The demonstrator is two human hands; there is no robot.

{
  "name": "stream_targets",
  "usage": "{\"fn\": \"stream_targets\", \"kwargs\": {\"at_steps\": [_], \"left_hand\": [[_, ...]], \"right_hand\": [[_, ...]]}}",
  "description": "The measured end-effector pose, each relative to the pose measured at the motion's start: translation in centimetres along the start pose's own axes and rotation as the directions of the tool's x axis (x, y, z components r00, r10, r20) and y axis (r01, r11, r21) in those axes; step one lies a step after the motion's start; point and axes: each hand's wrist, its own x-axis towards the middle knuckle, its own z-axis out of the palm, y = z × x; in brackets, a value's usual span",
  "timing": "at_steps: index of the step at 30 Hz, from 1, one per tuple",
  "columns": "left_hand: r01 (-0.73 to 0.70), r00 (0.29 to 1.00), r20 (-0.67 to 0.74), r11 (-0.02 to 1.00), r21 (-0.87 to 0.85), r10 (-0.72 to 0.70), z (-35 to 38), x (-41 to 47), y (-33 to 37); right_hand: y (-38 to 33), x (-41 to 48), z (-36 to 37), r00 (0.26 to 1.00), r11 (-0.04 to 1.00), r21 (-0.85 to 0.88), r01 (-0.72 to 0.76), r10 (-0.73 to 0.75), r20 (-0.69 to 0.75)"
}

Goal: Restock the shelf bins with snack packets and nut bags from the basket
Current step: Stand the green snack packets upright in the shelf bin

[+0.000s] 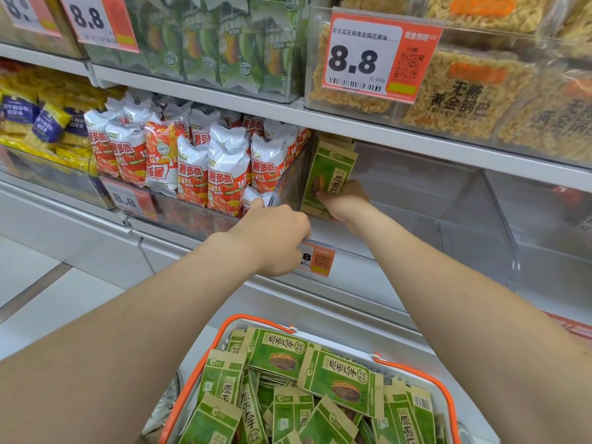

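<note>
Shelf bin [474,238]: my right hand [344,201] pinches green paper seed packets [331,174] upright, left hand [275,238] grips clear plastic divider [288,184]; unsupported, they'd topple.

Going bare-armed: showing a left forearm [144,315] and a right forearm [464,299] uncovered up to the frame's edge, tapering toward the wrists, ending in a bare left hand [275,238] and right hand [344,200].

Basket [256,321] below bin [474,238], nut bag [330,174] inside — snack packets [192,168] left
</note>
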Motion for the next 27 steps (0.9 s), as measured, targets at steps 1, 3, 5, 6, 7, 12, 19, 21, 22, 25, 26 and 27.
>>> {"fn": "stream_targets", "kwargs": {"at_steps": [1, 3, 5, 6, 7, 12, 19, 21, 22, 25, 26, 27], "left_hand": [[0.000, 1.000, 0.003, 1.000, -0.002, 0.000, 0.0, 0.0, 0.0], [0.000, 1.000, 0.006, 1.000, -0.009, 0.000, 0.0, 0.0, 0.1], [0.001, 1.000, 0.006, 1.000, -0.009, -0.001, -0.1, -0.1, 0.1], [0.003, 1.000, 0.007, 1.000, -0.002, -0.003, -0.1, -0.1, 0.1], [0.003, 1.000, 0.006, 1.000, 0.006, -0.003, -0.1, -0.1, 0.2], [-0.005, 1.000, 0.004, 1.000, -0.002, 0.005, 0.1, 0.0, 0.1], [-0.003, 1.000, 0.008, 1.000, -0.002, 0.003, 0.3, 0.0, 0.0], [-0.003, 1.000, 0.003, 1.000, -0.006, 0.003, 0.2, -0.1, 0.0], [-0.005, 1.000, 0.001, 1.000, -0.005, 0.005, 0.2, -0.1, 0.0], [-0.002, 1.000, -0.001, 1.000, 0.017, 0.002, 0.2, -0.2, 0.1], [0.000, 1.000, -0.001, 1.000, 0.020, 0.000, 0.2, -0.2, 0.1], [0.000, 1.000, -0.004, 1.000, 0.021, 0.000, 0.2, -0.1, 0.1]], "right_hand": [[-0.2, -0.2, -0.1, 1.000, 1.000, -0.002, 0.018, -0.018, 0.004], [-0.3, -0.4, -0.1, 0.998, 0.997, -0.050, 0.056, -0.055, 0.020], [-0.2, -0.5, 0.0, 0.997, 0.993, -0.100, 0.069, -0.067, 0.028], [-0.2, -0.7, 0.0, 0.997, 0.991, -0.113, 0.074, -0.071, 0.029], [-0.2, -0.8, -0.1, 0.996, 0.989, -0.119, 0.084, -0.081, 0.033], [0.1, -1.1, -0.5, 0.993, 0.994, -0.077, 0.084, -0.077, 0.087], [0.3, -1.7, -0.7, 0.986, 0.986, -0.098, 0.137, -0.126, 0.109], [0.3, -1.5, -0.4, 0.983, 0.970, -0.167, 0.178, -0.169, 0.070], [0.2, -1.4, -0.3, 0.981, 0.959, -0.207, 0.195, -0.191, 0.043], [-0.1, -1.2, -0.4, 0.976, 0.955, -0.226, 0.193, -0.211, -0.057], [-0.3, -1.1, -0.4, 0.974, 0.961, -0.205, 0.185, -0.208, -0.093], [-0.4, -1.1, -0.5, 0.970, 0.964, -0.191, 0.184, -0.210, -0.123]]}}
